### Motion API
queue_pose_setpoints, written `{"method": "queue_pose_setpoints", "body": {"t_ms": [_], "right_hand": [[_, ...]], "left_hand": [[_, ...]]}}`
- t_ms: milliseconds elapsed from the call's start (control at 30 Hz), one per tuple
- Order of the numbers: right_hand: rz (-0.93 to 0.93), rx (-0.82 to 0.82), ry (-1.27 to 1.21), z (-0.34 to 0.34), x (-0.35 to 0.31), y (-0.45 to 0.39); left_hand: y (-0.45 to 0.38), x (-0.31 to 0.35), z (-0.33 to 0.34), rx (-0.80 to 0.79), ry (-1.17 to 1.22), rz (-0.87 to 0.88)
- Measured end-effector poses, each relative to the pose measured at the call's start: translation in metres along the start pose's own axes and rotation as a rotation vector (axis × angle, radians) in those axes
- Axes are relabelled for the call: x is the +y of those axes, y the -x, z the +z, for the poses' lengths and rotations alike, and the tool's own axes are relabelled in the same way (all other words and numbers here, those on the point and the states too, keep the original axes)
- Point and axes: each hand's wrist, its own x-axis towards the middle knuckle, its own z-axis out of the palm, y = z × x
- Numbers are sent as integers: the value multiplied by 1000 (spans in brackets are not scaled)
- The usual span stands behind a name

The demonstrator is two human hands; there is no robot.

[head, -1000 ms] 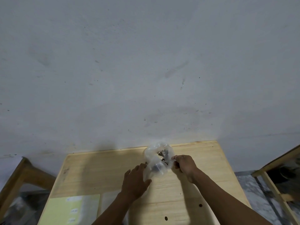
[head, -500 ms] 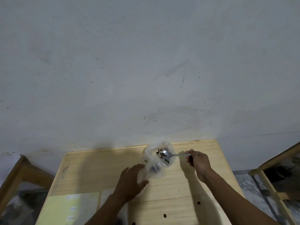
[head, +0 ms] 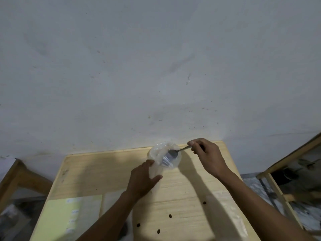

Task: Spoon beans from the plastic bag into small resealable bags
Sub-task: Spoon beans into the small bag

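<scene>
The wooden table (head: pixel 182 185) lies under both my hands. Between them stands the plastic bag (head: pixel 157 153); my left hand (head: pixel 143 180) cups its near side, my right hand (head: pixel 207 156) pinches the spoon (head: pixel 173 153), bowl inside the mouth. I should scoop level, lifting slowly.

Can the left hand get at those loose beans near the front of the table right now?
Probably not yet: the left hand is gripping the plastic bag while the right hand spoons. The beans lie unobstructed on the table, so releasing the bag would free it.
</scene>
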Motion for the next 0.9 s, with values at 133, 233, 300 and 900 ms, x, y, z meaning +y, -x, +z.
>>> {"method": "queue_pose_setpoints", "body": {"t_ms": [133,233,300,900], "right_hand": [[23,201,-109,-6,-2,-4],[172,332,-279,-7,16,-6],[292,370,-330,-3,36,-4],[726,147,-239,25,124,23]], "left_hand": [[7,3,-1,24,70,-42],[16,-3,-3,39,116,-82],[21,-8,-5,48,135,-103],[26,0,-14,110,201,-95]]}}
